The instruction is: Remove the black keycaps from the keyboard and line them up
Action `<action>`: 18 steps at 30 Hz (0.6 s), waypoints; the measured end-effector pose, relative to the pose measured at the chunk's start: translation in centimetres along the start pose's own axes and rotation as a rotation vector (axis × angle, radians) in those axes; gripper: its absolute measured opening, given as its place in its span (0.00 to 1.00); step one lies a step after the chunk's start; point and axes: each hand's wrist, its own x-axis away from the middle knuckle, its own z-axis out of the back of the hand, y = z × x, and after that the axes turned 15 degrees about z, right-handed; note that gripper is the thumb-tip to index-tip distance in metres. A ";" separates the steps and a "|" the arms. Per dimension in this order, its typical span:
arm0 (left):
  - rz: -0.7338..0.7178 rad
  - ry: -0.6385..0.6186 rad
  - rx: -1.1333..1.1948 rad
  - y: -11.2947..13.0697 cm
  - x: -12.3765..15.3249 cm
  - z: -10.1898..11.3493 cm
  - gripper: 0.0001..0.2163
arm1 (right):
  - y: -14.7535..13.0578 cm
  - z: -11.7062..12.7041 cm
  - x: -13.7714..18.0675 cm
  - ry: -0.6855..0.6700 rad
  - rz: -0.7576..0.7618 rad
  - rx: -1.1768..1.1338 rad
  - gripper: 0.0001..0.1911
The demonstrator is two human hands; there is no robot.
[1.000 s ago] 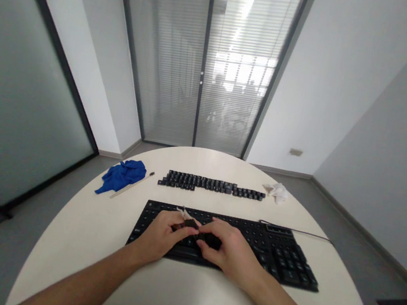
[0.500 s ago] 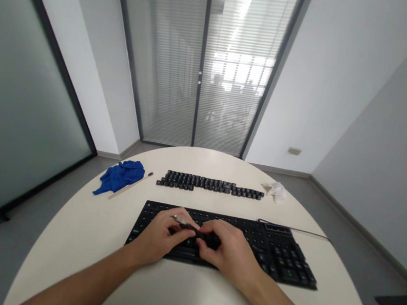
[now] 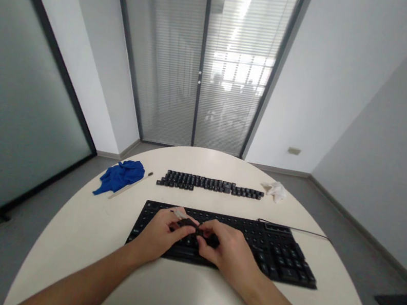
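A small dark keycap (image 3: 188, 222) is pinched between the closed fingertips of the left hand (image 3: 159, 232) and right hand (image 3: 229, 251), just above the keyboard (image 3: 287, 260) by the desk's (image 3: 76, 235) near edge, and is probably best handled level, without twisting.

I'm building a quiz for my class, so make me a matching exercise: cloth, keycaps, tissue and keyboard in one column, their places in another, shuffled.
1 cloth
2 keycaps
3 tissue
4 keyboard

A under left hand and right hand
B far left on the table
C far right, beyond the keyboard
D in rows, middle, beyond the keyboard

Pairs: 1-B, 2-D, 3-C, 4-A
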 end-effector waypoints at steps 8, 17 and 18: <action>0.046 -0.011 0.150 0.0 -0.1 -0.3 0.07 | 0.1 -0.3 -0.1 0.169 0.011 -0.080 0.09; 0.013 -0.009 0.173 0.1 0.0 -0.2 0.06 | 0.5 0.6 -0.4 0.084 0.037 -0.294 0.11; 0.011 -0.001 0.155 0.1 0.0 -0.2 0.06 | 0.6 0.6 -0.4 0.071 0.030 -0.313 0.11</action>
